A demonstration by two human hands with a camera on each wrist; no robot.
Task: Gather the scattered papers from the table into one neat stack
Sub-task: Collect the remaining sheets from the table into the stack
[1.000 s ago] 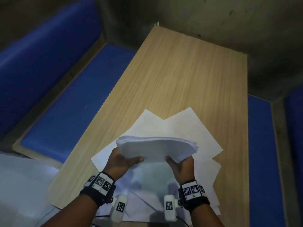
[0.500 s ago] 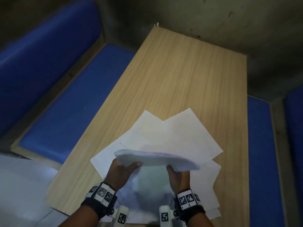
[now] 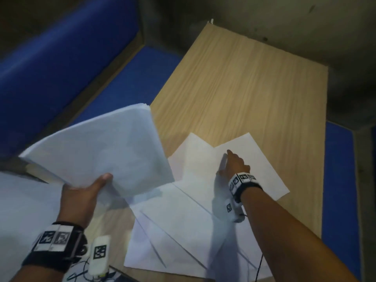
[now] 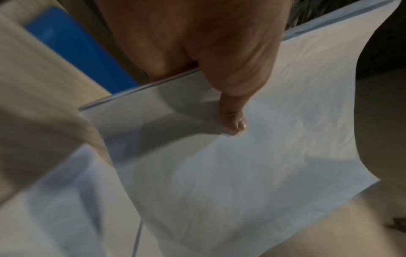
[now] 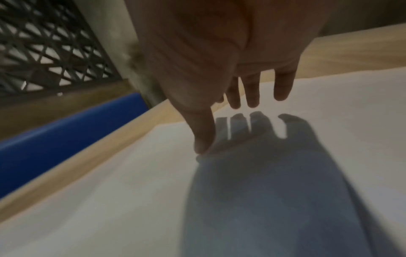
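Note:
A white paper stack is held up over the table's left edge by my left hand, thumb on top and fingers underneath. In the left wrist view the thumb presses the stack near its edge. Several loose white sheets lie overlapping on the wooden table. My right hand reaches out over the far sheets with straight fingers. In the right wrist view the fingers hover spread just above a sheet, holding nothing.
Blue cushioned benches run along the table's left side and another one along its right. A dark wall closes the far end. A metal lattice shows in the right wrist view. Cables hang near the table's front edge.
My right hand let go of the stack and reached forward over the far sheets. My left hand alone swung the stack up and to the left, off the loose sheets.

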